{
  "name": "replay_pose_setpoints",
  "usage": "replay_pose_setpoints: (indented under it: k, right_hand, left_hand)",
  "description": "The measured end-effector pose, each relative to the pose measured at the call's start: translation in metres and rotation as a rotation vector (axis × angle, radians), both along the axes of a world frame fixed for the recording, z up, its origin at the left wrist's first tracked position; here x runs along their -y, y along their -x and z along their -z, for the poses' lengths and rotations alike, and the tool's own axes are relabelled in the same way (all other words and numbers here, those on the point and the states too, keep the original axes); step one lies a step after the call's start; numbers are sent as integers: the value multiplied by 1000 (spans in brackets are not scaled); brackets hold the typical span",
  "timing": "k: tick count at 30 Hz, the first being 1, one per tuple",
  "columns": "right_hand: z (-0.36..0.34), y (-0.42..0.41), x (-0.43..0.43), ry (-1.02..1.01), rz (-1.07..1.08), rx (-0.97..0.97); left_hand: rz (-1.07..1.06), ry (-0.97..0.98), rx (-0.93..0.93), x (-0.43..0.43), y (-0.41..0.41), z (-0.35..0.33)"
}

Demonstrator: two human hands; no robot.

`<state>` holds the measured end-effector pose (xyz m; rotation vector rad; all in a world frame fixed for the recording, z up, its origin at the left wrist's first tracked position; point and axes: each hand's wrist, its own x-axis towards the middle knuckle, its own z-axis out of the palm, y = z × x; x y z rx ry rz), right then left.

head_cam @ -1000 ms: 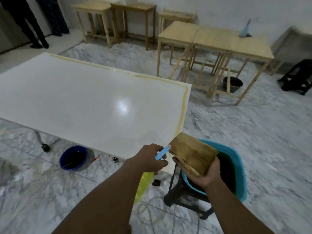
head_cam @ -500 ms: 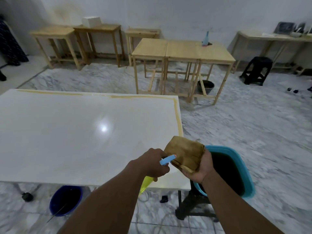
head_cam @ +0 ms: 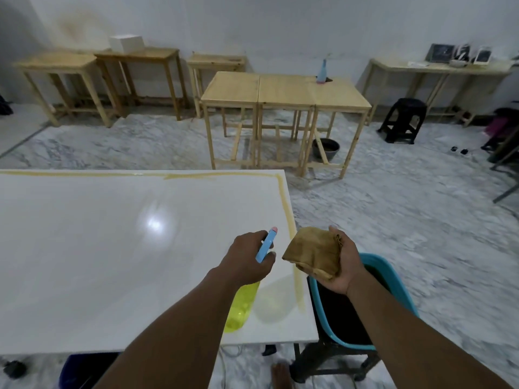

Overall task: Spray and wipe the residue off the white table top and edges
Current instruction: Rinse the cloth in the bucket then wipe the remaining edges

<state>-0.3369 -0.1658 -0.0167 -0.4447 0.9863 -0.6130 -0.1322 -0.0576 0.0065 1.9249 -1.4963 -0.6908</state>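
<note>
- Since a second ago, both hands have come forward from the near corner and now hang over the white surface (head_cam: 84,248); the view has also swung to face the far wall squarely.
- Left hand (head_cam: 247,256) is closed round the neck of a spray bottle (head_cam: 241,307), whose yellow body hangs below the wrist; its blue nozzle (head_cam: 266,244) points toward 12 o'clock, over the top.
- One of the fingers (head_cam: 269,256) sits by the trigger; whether it is pressing, I cannot tell. No mist shows.
- Right hand (head_cam: 341,265) is cupped palm-up with a folded brown cloth (head_cam: 313,252) gripped in it, just past the right edge, above a blue tub (head_cam: 404,301) of dark liquid at 4 o'clock.
- Cloth is clear of the top; no wiping is under way.
- Yellowish residue (head_cam: 289,209) runs as a band along the right edge and on along the far edge toward 10 o'clock, unbroken as far as can be seen.
- Centre of the top looks glossy and mostly white, with only faint smears; whether it has been cleaned or was never soiled cannot be told.
- My judgement: the job is at or near its start, as the edge band is all still to do.
- Spraying the right edge from the near corner looks like the step in hand, with the wipe to follow.
</note>
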Motion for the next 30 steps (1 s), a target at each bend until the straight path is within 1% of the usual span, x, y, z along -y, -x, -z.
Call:
replay_pose_setpoints:
  k: [5, 9, 13, 15, 16, 18, 20, 21, 22, 23, 25, 27, 29, 30]
  right_hand:
    - [6, -25, 56, 8, 8, -108]
    - [10, -55, 124, 38, -17, -152]
    - [35, -83, 201, 0, -106, -139]
    - [49, -96, 240, 21, -145, -168]
    - [55, -105, 262, 49, -155, -233]
    - [66, -127, 305, 174, -157, -424]
    - [75, -151, 340, 405, -212, -664]
    - [82, -165, 360, 558, -255, -774]
    - [85, -173, 367, 711, -291, -845]
    - [92, -183, 378, 824, -323, -871]
    - [114, -206, 410, 974, -388, -935]
    - [139, -226, 435, 1054, -587, -1034]
    - [165, -242, 446, 1066, -830, -1177]
    - [173, -243, 444, 1080, -880, -1270]
  left_hand:
    - [-115, 107, -57, 43, -18, 4]
    - [-195, 162, -77, 99, -37, 9]
    - [-279, 183, -104, 165, -49, 35]
    - [-301, 213, -90, 196, -55, 46]
    - [-316, 231, -76, 214, -58, 51]
    - [-356, 260, -61, 246, -67, 60]
    - [-391, 282, -46, 274, -74, 68]
    - [-408, 296, -18, 291, -79, 73]
    - [-415, 323, 4, 293, -79, 73]
    - [-416, 350, 19, 299, -81, 74]
    - [-414, 372, 17, 320, -89, 81]
    - [-439, 376, 10, 335, -98, 84]
    - [-454, 383, 30, 348, -104, 91]
    - [-450, 396, 54, 350, -104, 92]
